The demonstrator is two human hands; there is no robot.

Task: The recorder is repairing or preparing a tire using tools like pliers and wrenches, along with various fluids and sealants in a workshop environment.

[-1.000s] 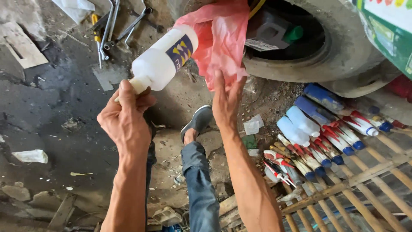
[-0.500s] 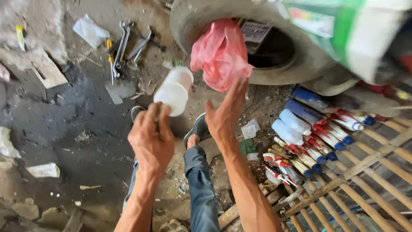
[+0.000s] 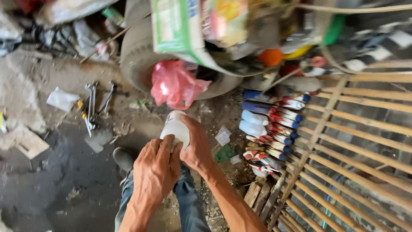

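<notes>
Both hands on a white plastic bottle (image 3: 176, 127), held upright-ish over the knees. Left hand (image 3: 156, 167) grips its near end from below, fingers (image 3: 165, 148) curled snug round it, thumb side to the right. Right hand (image 3: 196, 146) wraps the bottle's right flank, fingers bent over the far edge, palm pressed on the plastic; the two hands touch each other at the bottle.

Just beyond the fingertips: crumpled pink plastic bag (image 3: 174, 85) hanging at the mouth of a worn black rubber tyre (image 3: 137, 60). Right of the right hand's fingers, near but apart: row of white squeeze bottles w/ blue and red caps (image 3: 274, 124) lying on the dirt beside a slatted bamboo rack (image 3: 356, 141). Left of the left hand's fingers, well apart: a few steel spanners (image 3: 92, 105) on the oily ground. Under the wrists: blue denim legs (image 3: 189, 206).
</notes>
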